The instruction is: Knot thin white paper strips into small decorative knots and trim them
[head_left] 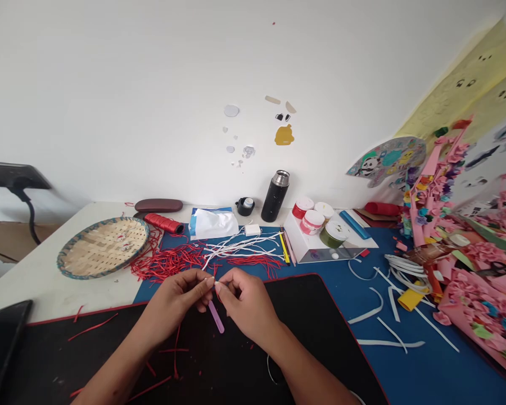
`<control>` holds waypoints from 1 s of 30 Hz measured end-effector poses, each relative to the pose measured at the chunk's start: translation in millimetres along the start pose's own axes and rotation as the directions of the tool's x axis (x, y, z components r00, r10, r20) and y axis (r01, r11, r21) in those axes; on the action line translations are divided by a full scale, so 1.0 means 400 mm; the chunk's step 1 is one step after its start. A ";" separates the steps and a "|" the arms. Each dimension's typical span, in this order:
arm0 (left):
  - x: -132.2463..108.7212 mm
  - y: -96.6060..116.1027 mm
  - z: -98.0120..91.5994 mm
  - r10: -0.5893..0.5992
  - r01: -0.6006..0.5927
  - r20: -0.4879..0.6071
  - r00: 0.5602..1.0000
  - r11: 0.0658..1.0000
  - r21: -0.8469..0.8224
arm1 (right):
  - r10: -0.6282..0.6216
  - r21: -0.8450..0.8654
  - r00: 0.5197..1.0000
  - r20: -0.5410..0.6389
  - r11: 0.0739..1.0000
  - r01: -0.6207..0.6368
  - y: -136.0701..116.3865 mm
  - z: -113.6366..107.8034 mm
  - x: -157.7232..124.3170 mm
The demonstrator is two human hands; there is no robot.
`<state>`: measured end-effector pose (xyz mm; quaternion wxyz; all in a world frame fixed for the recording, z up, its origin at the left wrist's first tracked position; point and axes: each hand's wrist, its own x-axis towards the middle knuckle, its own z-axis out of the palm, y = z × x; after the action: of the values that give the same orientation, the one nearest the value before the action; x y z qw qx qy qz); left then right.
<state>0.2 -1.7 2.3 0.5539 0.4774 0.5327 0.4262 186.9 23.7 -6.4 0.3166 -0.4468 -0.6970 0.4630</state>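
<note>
Both grips (179, 298) (248, 304) together near purple stick (216, 318)

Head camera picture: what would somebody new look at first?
Probably the bright pink flowers piled along the right side. Next, perhaps the tangled red strands beside the woven basket on the left. Then the left hand and right hand, close together over the black mat in the middle, with a purple strip showing just below them.
</note>
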 end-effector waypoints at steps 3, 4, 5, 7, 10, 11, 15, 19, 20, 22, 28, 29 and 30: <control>0.000 0.004 -0.002 -0.015 0.015 0.002 1.000 1.000 -0.015 | 0.014 0.054 1.000 -0.001 0.998 -0.014 0.000 -0.002 0.000; -0.001 0.004 -0.003 -0.016 0.016 0.001 1.000 1.000 -0.017 | 0.018 0.067 1.000 0.001 0.998 -0.018 0.000 -0.002 0.000; -0.001 0.003 -0.004 -0.015 0.015 -0.003 1.000 1.000 -0.017 | 0.023 0.075 1.000 0.004 0.997 -0.023 0.000 -0.002 0.001; 0.000 -0.002 -0.008 -0.006 0.006 -0.010 1.000 1.000 -0.011 | 0.030 0.076 1.000 0.007 0.997 -0.030 0.000 -0.001 0.001; -0.001 -0.009 -0.013 0.011 -0.011 -0.013 1.000 1.000 0.017 | 0.040 0.077 0.999 0.017 0.996 -0.041 0.001 0.000 0.001; -0.001 -0.009 -0.014 0.012 -0.012 -0.013 1.000 1.000 0.026 | 0.043 0.081 0.999 0.025 0.996 -0.045 0.002 0.000 0.001; -0.003 0.000 -0.016 0.007 -0.006 -0.024 1.000 0.999 0.038 | 0.045 0.108 0.997 0.062 0.993 -0.052 0.009 0.000 0.000; -0.004 0.015 -0.013 0.000 0.001 -0.007 1.000 0.999 0.051 | 0.044 0.134 0.995 0.084 0.989 -0.055 0.014 -0.001 0.001; -0.005 0.017 -0.013 0.004 -0.003 -0.003 1.000 0.998 0.059 | 0.048 0.147 0.995 0.092 0.987 -0.062 0.013 -0.002 0.001; -0.005 0.019 -0.015 0.012 -0.012 0.005 1.000 0.997 0.070 | 0.061 0.187 0.992 0.112 0.979 -0.082 0.009 -0.003 0.001; -0.005 0.007 -0.025 0.004 -0.004 0.046 0.999 1.000 0.003 | 0.095 0.320 0.981 0.169 0.936 -0.145 -0.006 -0.005 -0.001; -0.004 0.006 -0.025 0.001 -0.001 0.047 0.999 1.000 -0.008 | 0.095 0.327 0.981 0.168 0.934 -0.146 -0.006 -0.004 -0.001; -0.004 0.005 -0.024 0.000 0.001 0.042 0.999 1.000 -0.011 | 0.095 0.329 0.982 0.165 0.933 -0.146 -0.006 -0.003 -0.001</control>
<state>-9.3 -2.1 4.9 0.5677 0.4831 0.5187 0.4187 187.2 23.4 -3.6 0.3077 -0.3923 -0.5992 0.6265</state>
